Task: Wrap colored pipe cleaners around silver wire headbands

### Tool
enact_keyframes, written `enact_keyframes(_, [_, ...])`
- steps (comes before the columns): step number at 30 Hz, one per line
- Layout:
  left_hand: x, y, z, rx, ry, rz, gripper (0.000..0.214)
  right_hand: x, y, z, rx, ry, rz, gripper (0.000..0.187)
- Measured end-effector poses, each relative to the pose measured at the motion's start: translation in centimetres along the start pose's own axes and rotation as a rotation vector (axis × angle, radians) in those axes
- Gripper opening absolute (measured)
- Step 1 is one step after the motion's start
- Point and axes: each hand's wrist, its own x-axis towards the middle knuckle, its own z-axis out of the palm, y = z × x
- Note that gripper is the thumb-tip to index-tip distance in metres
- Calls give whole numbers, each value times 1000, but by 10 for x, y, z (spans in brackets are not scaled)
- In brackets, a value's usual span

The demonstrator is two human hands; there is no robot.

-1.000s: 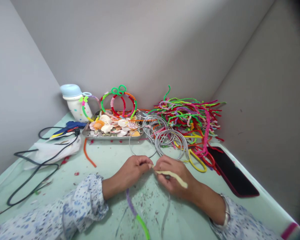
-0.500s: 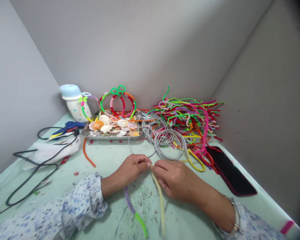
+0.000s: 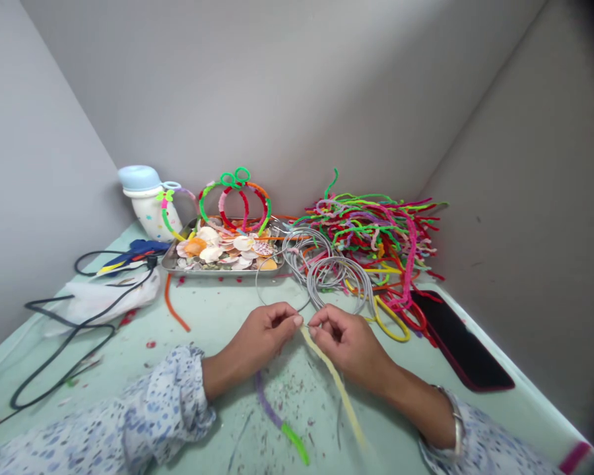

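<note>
My left hand (image 3: 264, 336) and my right hand (image 3: 344, 343) meet over the pale green table (image 3: 218, 310), fingertips pinched together. Between them they hold the top end of a pale yellow pipe cleaner (image 3: 334, 382), which trails down toward me past my right wrist. A thin grey wire hoop (image 3: 282, 290) runs up from my pinching fingers. Under my left wrist lies a purple and green pipe cleaner (image 3: 282, 422).
A metal tray of seashells (image 3: 222, 254) stands behind, with wrapped hoops (image 3: 235, 198) and a white bottle (image 3: 148, 204). Grey wire hoops (image 3: 334, 274) and a pile of coloured pipe cleaners (image 3: 376, 231) lie right. A dark phone (image 3: 460, 340), glue gun (image 3: 133, 254), black cable (image 3: 64, 330).
The yellow pipe cleaner's free end swung from lying across my right hand to hanging down toward me. My right hand rose slightly and both hands stayed pinched together.
</note>
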Motion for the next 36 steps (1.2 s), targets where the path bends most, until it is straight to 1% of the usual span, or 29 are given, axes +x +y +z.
enact_keyframes(4, [-1,1,0,111,30,28,25,-1,-2,1,-18,8,-27,7])
enact_keyframes(12, [-2,-3,0,381,99,184,17,-1,-1,1,-12,1,-3,8])
enact_keyframes(20, [-4,0,-1,590,95,304,13,-1,-2,1,26,-9,2,8])
enact_keyframes(27, [-7,1,-2,770,79,363,16,0,0,2,86,-32,28,8])
enact_keyframes(31, [-7,0,-1,799,92,363,16,0,2,3,117,-44,37,8])
enact_keyframes(36, [-7,-1,-2,723,88,379,12,0,3,3,112,-31,39,8])
